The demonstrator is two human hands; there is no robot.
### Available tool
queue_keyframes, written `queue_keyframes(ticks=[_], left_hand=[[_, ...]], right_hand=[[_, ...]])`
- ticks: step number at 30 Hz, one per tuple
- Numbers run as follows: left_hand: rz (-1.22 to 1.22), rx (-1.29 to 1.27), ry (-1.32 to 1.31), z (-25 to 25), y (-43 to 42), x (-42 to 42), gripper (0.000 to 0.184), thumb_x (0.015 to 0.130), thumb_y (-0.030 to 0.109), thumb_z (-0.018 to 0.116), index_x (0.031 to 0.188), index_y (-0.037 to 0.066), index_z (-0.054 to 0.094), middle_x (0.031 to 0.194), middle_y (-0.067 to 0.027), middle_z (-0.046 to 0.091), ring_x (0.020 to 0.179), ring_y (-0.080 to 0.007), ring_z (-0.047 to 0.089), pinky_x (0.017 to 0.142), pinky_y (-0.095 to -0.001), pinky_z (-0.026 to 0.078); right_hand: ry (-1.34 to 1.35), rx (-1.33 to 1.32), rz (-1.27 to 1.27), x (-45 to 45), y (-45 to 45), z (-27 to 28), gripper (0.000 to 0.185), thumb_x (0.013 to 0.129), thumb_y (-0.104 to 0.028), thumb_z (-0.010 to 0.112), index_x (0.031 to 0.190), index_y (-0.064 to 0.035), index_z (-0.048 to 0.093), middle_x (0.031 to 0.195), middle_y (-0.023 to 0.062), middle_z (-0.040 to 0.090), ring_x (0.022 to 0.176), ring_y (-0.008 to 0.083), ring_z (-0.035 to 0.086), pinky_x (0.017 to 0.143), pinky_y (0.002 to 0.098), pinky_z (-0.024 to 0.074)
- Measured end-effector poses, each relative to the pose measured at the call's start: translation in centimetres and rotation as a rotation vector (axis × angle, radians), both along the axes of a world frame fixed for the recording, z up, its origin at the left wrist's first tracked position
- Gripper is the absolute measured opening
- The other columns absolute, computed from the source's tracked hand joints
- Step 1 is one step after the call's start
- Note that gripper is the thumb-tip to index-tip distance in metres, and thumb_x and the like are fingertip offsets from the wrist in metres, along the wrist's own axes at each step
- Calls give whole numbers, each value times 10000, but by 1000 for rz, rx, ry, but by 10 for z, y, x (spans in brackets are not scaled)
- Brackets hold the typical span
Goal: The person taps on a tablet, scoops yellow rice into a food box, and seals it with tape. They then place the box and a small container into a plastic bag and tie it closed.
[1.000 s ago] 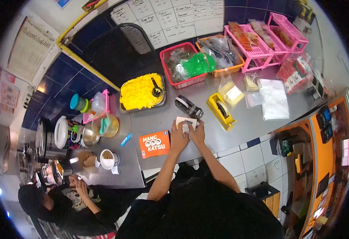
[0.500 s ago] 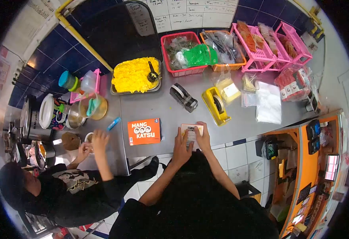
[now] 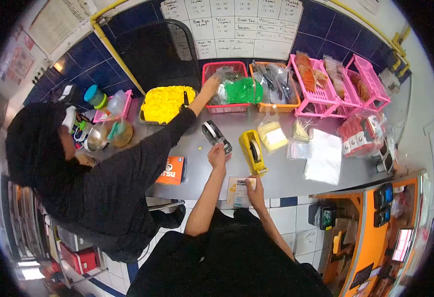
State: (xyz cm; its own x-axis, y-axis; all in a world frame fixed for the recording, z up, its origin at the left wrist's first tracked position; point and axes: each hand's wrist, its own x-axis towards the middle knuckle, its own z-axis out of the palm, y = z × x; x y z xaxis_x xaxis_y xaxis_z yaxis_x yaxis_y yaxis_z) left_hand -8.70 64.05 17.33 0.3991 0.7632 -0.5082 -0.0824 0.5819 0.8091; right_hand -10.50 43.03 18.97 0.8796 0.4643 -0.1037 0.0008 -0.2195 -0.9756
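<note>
My left hand (image 3: pixel 217 157) is closed in a pinch at the front end of the black tape dispenser (image 3: pixel 212 131), where its clear tape end seems to be. In my right hand (image 3: pixel 255 192) is a flat printed card (image 3: pixel 234 185) with a white printed slip (image 3: pixel 241 193) lying on it, thumb on top. The card is at the table's near edge. A yellow tape dispenser (image 3: pixel 249 151) stands just beyond my right hand.
At left, a co-worker's arm (image 3: pixel 152 141) crosses the table, hand in the red basket (image 3: pixel 227 108), partly covering an orange box (image 3: pixel 171 171). A yellow-filled tray (image 3: pixel 166 104), orange basket (image 3: pixel 279 107), pink racks (image 3: pixel 321 106) and white plastic sheets (image 3: pixel 323 156) line the table.
My left hand has left the card and moved up to the black tape dispenser. My right hand keeps the card. The co-worker has leaned in and reached into the red basket.
</note>
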Motion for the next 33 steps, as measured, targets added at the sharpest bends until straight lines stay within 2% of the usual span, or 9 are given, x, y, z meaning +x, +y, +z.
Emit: queue_keyframes(ticks=[3, 4, 6, 10, 13, 15, 18, 23, 33], left_hand=[[207, -24, -31, -10, -8, 22, 201, 917, 232, 703, 962, 39, 673, 940, -34, 634, 824, -136, 602, 564, -278, 567], [223, -22, -22, -15, -15, 22, 201, 917, 232, 703, 962, 39, 673, 940, -34, 634, 824, -136, 602, 564, -278, 567], [322, 369, -66, -40, -28, 24, 170, 909, 214, 717, 944, 53, 677, 916, -32, 664, 759, -128, 594, 573, -261, 508], [331, 223, -19, -4, -59, 11, 170, 916, 215, 713, 919, 46, 698, 835, -18, 661, 698, -138, 583, 612, -274, 472], [289, 125, -8, -39, -53, 14, 184, 908, 201, 705, 869, 22, 715, 797, -35, 677, 649, -147, 594, 644, -296, 493], [329, 521, 495, -56, -39, 21, 187, 890, 168, 691, 837, -10, 717, 786, -78, 703, 649, -144, 620, 623, -292, 506], [-23, 460, 912, 2, -42, -1, 173, 861, 154, 696, 845, -17, 721, 826, -97, 728, 650, -127, 637, 627, -284, 515], [-267, 513, 238, 59, -95, -69, 166, 873, 124, 708, 953, -21, 724, 790, -70, 718, 626, -108, 615, 614, -264, 511], [-323, 221, 181, 113, -120, -86, 163, 890, 61, 714, 969, 30, 576, 729, -92, 681, 543, -100, 579, 465, -239, 448]], right_hand=[[-24, -12, 97, 9, -11, -7, 206, 988, -237, 596, 1042, -47, 538, 882, 117, 631, 834, 190, 592, 771, 351, 487], [-45, -18, 133, 12, -16, -10, 236, 958, -205, 621, 1067, -12, 540, 943, 177, 639, 897, 287, 630, 804, 384, 494], [-53, -29, 162, 14, -20, -10, 233, 955, -201, 620, 1064, -12, 539, 940, 183, 636, 892, 298, 629, 802, 390, 493], [-54, -34, 231, 19, -21, -10, 226, 947, -200, 619, 1044, -12, 541, 942, 203, 629, 893, 336, 625, 802, 411, 488], [-85, -39, 252, 23, -21, -19, 226, 941, -206, 619, 1034, -13, 546, 961, 215, 629, 909, 362, 622, 810, 429, 484], [-109, -53, 251, 25, -24, -23, 228, 938, -210, 620, 1032, -14, 551, 976, 219, 630, 922, 373, 619, 817, 439, 482], [-184, -68, 254, 22, -23, -24, 210, 957, -195, 597, 1030, -5, 546, 925, 188, 620, 876, 337, 618, 798, 416, 482], [-201, -57, 240, 21, -19, 5, 223, 929, -201, 609, 1058, -34, 540, 1016, 199, 585, 968, 391, 566, 843, 466, 447], [-422, 36, 194, 13, -8, 55, 181, 963, -172, 584, 1015, -6, 532, 954, 176, 554, 892, 354, 570, 787, 427, 456]])
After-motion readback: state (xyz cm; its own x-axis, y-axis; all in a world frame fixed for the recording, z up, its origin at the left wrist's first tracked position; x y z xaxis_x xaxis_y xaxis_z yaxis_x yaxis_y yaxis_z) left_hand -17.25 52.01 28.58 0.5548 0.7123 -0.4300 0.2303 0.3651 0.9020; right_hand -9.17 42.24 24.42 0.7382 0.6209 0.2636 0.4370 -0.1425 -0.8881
